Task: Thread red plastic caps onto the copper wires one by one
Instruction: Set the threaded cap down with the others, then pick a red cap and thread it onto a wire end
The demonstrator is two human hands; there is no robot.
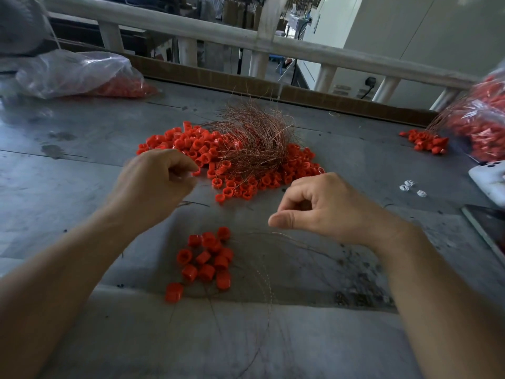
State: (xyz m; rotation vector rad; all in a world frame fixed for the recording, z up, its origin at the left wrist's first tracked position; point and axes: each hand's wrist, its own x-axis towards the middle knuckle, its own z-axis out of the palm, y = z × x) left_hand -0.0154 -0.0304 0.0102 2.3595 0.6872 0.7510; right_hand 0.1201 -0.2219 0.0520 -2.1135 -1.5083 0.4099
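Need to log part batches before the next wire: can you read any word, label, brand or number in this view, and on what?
No text can be read anywhere in this view.
Left plastic bag of red caps: no label shows.
Right plastic bag of caps: blurred, no print legible.
White device at the right edge: dark dots only, no lettering.
Wall socket behind the railing: too small to read.

Red caps [207,258], copper-brown wires [254,132], on a mottled grey table [82,165].
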